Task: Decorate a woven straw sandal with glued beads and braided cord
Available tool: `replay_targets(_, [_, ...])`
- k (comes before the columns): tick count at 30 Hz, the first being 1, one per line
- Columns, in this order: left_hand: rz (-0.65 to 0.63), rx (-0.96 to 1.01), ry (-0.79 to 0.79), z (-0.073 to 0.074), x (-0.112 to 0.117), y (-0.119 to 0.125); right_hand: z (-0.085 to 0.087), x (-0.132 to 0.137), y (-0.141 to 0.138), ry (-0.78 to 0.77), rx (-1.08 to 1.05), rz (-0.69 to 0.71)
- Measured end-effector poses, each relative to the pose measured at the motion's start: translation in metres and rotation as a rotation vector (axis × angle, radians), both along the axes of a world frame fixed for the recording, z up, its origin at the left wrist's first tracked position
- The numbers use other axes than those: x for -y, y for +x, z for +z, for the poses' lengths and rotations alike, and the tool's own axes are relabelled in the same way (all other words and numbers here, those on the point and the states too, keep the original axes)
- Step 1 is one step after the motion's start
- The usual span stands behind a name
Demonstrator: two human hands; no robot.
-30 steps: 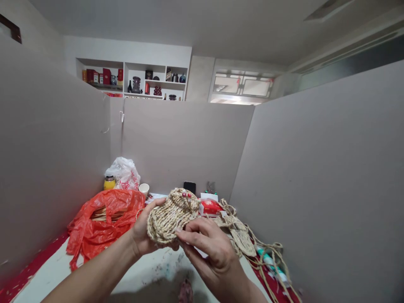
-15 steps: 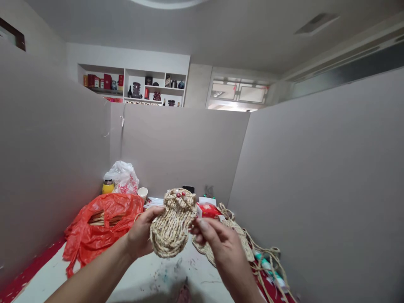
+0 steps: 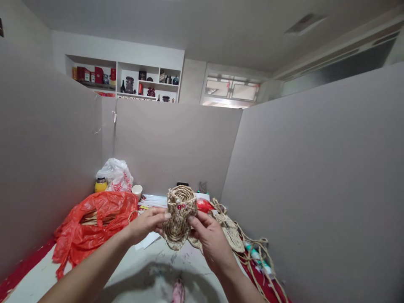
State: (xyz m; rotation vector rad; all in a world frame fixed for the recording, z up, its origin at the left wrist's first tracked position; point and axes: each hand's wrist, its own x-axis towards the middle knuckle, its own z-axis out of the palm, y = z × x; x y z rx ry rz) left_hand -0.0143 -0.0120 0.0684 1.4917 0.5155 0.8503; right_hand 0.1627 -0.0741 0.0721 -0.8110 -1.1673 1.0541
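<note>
A small braided straw slipper [image 3: 177, 229] with red beads on its front is held up over the table. The coiled weave inside its rounded upper end shows towards me. My left hand [image 3: 150, 224] grips its left side, thumb on the near face. On the right edge, my right hand [image 3: 205, 233] pinches it between thumb and fingers; some fingertips are hidden behind the straw. Behind my right hand lie flat woven straw pieces [image 3: 232, 236] and loose straw cord [image 3: 263, 252].
An orange-red plastic bag [image 3: 74, 227] with flat tan pieces lies at left. Behind it are a yellow jar [image 3: 101, 185], a white plastic bag [image 3: 116, 172] and a paper cup [image 3: 136, 190]. A red packet [image 3: 205, 205] sits further back. Grey partitions [image 3: 170, 143] enclose the table.
The slipper has turned so that its coiled inside shows and the beads sit lower. My right hand has moved in to grip its edge. The view has shifted slightly right.
</note>
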Motion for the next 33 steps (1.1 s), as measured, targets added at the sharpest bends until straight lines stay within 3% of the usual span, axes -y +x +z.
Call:
replay_targets(5, [-0.015,-0.062,-0.042,-0.006,-0.017,-0.006,-0.006,-0.003,0.011,-0.039,-0.067,-0.074])
replay_targets(13, [-0.072,-0.088,0.068,-0.017,-0.019,0.001,-0.037,-0.01,0.014,-0.08,-0.24,-0.177])
replay_targets(19, [0.112,-0.064,0.25,-0.03,-0.011,0.018,-0.052,-0.012,0.013,-0.08,-0.313,-0.207])
replay_targets(33, [0.271,0.006,0.233,-0.027,0.008,0.027,-0.049,-0.007,0.005,0.009,-0.312,-0.133])
